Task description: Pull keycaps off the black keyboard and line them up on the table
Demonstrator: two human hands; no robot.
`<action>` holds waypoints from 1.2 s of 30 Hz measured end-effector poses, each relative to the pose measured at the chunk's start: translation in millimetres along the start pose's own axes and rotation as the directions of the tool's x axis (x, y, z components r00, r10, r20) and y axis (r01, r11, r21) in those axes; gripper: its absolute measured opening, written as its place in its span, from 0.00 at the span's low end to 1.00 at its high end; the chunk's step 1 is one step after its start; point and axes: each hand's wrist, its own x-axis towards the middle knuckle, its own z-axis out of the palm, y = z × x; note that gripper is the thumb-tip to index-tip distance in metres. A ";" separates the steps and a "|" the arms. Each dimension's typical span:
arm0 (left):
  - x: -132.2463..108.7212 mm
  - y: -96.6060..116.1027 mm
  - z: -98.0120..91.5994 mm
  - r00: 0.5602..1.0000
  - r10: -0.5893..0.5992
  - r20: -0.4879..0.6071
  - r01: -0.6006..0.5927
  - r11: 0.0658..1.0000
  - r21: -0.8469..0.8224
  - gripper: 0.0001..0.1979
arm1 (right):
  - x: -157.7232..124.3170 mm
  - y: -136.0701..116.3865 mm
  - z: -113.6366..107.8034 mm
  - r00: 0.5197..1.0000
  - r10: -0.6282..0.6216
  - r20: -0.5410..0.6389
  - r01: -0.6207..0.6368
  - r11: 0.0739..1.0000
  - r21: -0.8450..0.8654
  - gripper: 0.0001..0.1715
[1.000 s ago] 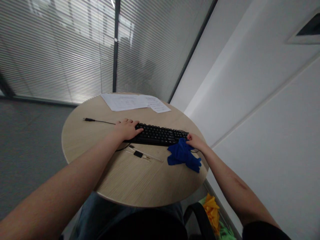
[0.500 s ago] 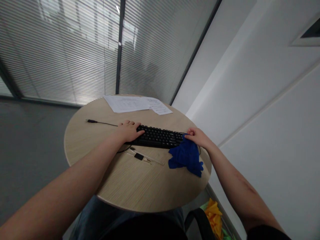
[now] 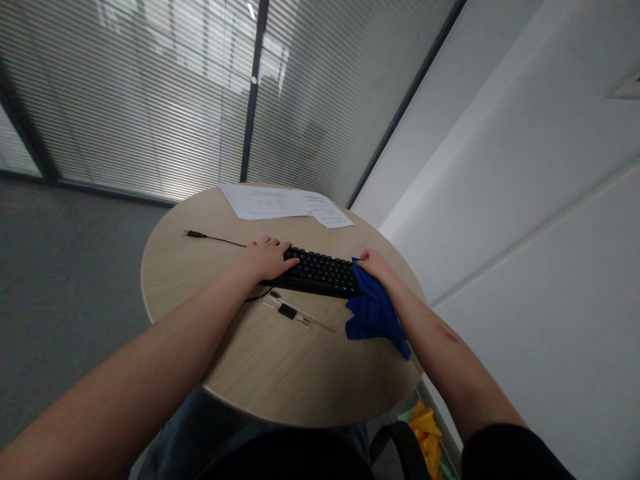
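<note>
A black keyboard (image 3: 325,273) lies across the round table. My left hand (image 3: 270,259) covers its left end, fingers reaching over toward the far edge and thumb stretched across the keys. My right hand (image 3: 373,262), at the keyboard's right end, pinches a blue cloth (image 3: 373,310). The cloth covers that end of the keyboard and hangs in folds toward the table's near right rim. Just in front of the keyboard lie a thin brush-like stick (image 3: 305,312), a small black piece (image 3: 287,311) and some small pale sticks (image 3: 303,321).
Printed paper sheets (image 3: 273,202) lie at the table's (image 3: 320,373) far side. A cable with a black plug (image 3: 196,234) stretches out to the left. A white wall (image 3: 525,200) stands close on the right. Yellow crumpled material (image 3: 425,430) is low beside the table.
My right hand has moved slightly left, drawing the cloth's upper corner further over the keyboard's right end. My left hand stays on the keyboard. The whole view has shifted a little.
</note>
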 end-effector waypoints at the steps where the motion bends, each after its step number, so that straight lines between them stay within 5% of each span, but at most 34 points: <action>1: 0.6 -0.2 0.8 1.000 0.000 -0.002 0.000 1.000 -0.006 0.35 | -0.4 0.8 -0.6 1.000 0.003 0.014 -0.003 1.000 -0.014 0.07; 20: 0.8 2.9 0.1 1.000 -0.029 -0.009 0.029 0.999 -0.024 0.34 | -64.4 1.4 -19.5 0.982 -0.040 0.182 0.056 0.995 -0.083 0.09; 32: -1.0 3.6 -1.7 0.999 -0.034 -0.005 0.034 0.999 0.027 0.34 | -129.2 -15.2 -30.6 0.977 -0.145 0.156 0.172 0.969 -0.176 0.08; 36: -2.3 2.9 -2.6 1.000 -0.025 -0.006 0.026 0.999 0.047 0.34 | -150.3 -12.3 -26.3 0.981 -0.183 0.065 0.191 0.968 -0.164 0.04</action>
